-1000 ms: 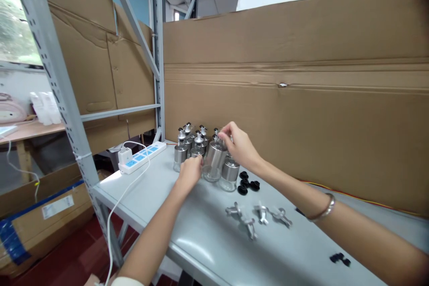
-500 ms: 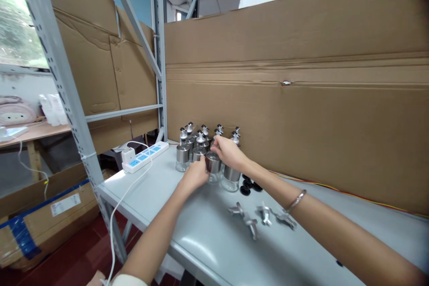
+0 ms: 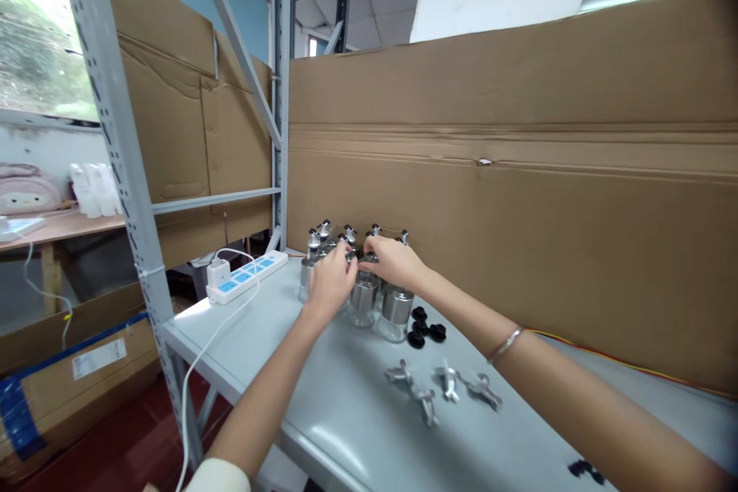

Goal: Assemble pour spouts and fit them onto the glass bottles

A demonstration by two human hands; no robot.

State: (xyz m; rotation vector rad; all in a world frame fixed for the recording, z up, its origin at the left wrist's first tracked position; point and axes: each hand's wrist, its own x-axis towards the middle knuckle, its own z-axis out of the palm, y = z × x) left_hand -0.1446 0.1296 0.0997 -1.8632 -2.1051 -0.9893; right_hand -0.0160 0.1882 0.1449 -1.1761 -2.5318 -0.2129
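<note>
Hands (image 3: 330, 280) now closer, above glass-bottomed bottle (image 3: 364, 294)

Centre: clear glass bottles (image 3: 362, 318), silver metal sleeves (image 3: 364, 294). Right of centre: small round black plastic caps (image 3: 416, 340). Lower centre: silver metal branched pieces (image 3: 427, 406) on pale grey flat worktop (image 3: 328, 384). Left of centre: long white power strip (image 3: 224, 296), blue panels (image 3: 228, 286). Upper right: brown cardboard sheet (image 3: 519, 92).

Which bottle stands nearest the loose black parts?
The front-row bottle at the right, just left of the black parts. The other bottles stand to its left or behind it, farther from those parts.
</note>
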